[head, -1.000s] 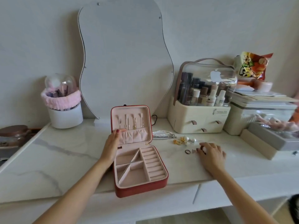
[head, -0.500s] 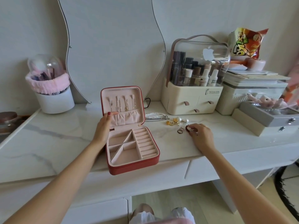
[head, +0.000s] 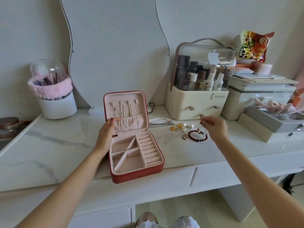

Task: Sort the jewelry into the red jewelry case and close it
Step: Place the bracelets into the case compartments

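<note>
The red jewelry case (head: 136,176) lies open near the marble top's front edge, its lid upright with several necklaces (head: 125,110) hanging inside. My left hand (head: 105,135) grips the case's left side, thumb on the lid's pink pocket. To the right of the case lie a pearl necklace with a silver chain (head: 161,122), gold earrings (head: 177,127), pearl earrings (head: 189,125), a ring (head: 185,136) and a dark red bead bracelet (head: 197,137). My right hand (head: 213,129) hovers blurred just above the bracelet, fingertips together; whether it pinches anything is unclear.
A cream cosmetics organiser (head: 195,104) stands behind the jewelry, with a grey box (head: 266,127) and stacked containers to its right. A white brush holder (head: 56,106) stands at the back left, a wavy mirror (head: 115,46) behind the case, and a brown-lidded jar (head: 8,125) at the far left.
My right hand has lifted off the table from the bracelet and ring, and the bead bracelet is now uncovered. My left hand stays on the case. The camera has moved.
</note>
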